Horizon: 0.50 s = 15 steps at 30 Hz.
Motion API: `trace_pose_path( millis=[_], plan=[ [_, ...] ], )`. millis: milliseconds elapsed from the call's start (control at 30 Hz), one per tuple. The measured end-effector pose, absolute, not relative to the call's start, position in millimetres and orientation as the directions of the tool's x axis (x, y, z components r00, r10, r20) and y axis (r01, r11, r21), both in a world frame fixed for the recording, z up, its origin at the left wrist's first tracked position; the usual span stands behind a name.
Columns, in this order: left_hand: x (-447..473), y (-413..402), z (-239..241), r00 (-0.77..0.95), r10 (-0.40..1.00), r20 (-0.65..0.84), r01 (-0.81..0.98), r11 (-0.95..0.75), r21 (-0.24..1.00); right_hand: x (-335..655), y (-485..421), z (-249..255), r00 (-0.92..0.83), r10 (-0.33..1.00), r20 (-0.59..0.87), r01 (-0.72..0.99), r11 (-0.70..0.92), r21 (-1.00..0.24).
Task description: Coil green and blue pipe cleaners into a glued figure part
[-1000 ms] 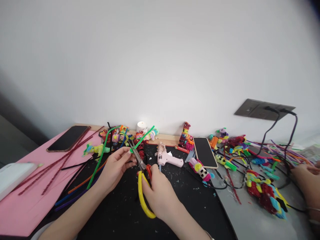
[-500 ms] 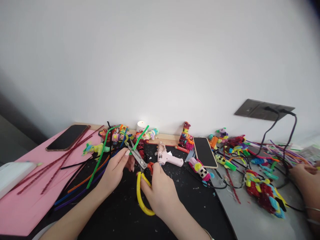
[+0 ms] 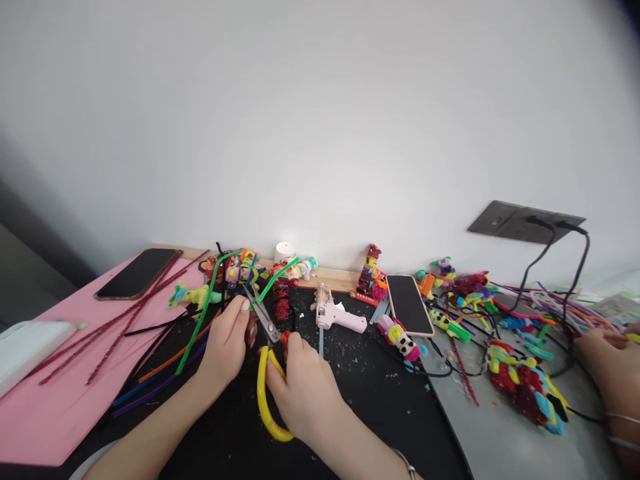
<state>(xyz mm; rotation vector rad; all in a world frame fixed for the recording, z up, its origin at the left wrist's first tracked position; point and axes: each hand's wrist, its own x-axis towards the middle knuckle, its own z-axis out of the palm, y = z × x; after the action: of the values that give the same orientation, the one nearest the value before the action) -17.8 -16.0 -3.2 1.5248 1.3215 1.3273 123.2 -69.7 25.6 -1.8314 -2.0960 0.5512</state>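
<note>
My right hand [image 3: 300,393] grips yellow-handled scissors [image 3: 267,363] whose grey blades point up and left over the black mat [image 3: 380,407]. My left hand [image 3: 227,343] pinches a bright green pipe cleaner [image 3: 273,280] right at the blades; its loose end rises to the right, and a longer green length [image 3: 205,313] arches over to the left of the hand. Both hands are closed on what they hold.
A pink glue gun [image 3: 336,315] lies just right of the scissors. Two phones [image 3: 409,304] [image 3: 137,273] lie flat. Finished pipe-cleaner figures [image 3: 371,270] line the wall; loose stems cover the pink sheet [image 3: 45,413]. Another person's hand [image 3: 607,360] works at the right edge, near cables [image 3: 545,257].
Both hands and the scissors have shifted a little left and toward me. The green pipe cleaner's free end has swung lower.
</note>
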Motion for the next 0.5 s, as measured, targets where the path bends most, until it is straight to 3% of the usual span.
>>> trace_pose_path(
  millis=[500],
  plan=[
    [-41.7,-11.3,-1.5,-0.164,0.961,0.222,0.511,-0.11,0.852,105.3,-50.5,15.5,-0.274,0.95,-0.147,0.785,0.133,-0.605]
  ],
)
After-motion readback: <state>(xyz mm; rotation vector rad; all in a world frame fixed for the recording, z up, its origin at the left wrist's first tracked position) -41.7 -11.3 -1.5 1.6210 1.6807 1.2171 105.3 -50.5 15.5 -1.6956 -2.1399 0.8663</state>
